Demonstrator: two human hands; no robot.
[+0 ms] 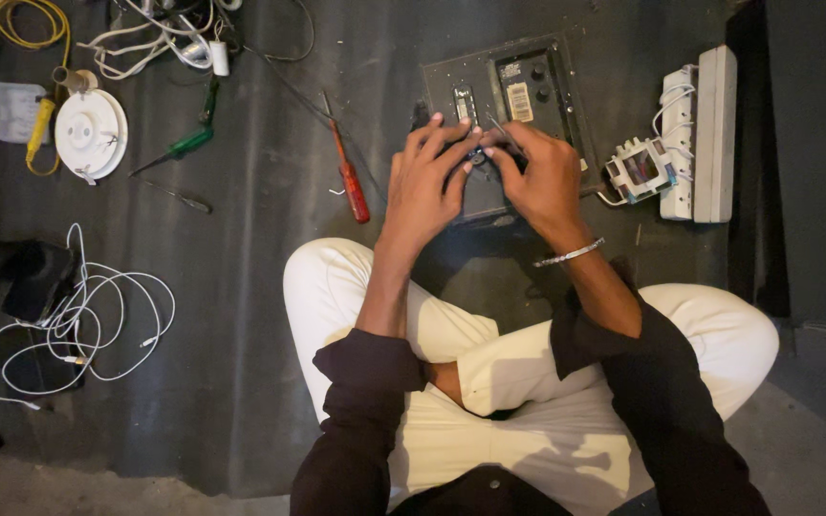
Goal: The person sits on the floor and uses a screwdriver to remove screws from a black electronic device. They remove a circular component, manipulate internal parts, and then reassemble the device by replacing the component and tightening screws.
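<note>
From the head view, both hands meet over a dark electronics panel (509,96) lying on the floor before the crossed legs. The left hand (424,182) and right hand (539,180) pinch a small part (479,154) between their fingertips; what it is cannot be told. A red-handled screwdriver (348,177) lies just left, a green-handled screwdriver (179,148) farther left, a white power strip (705,134) to the right.

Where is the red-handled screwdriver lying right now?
The red-handled screwdriver lies on the dark floor mat just left of the left hand, between it and the green-handled screwdriver.
</note>
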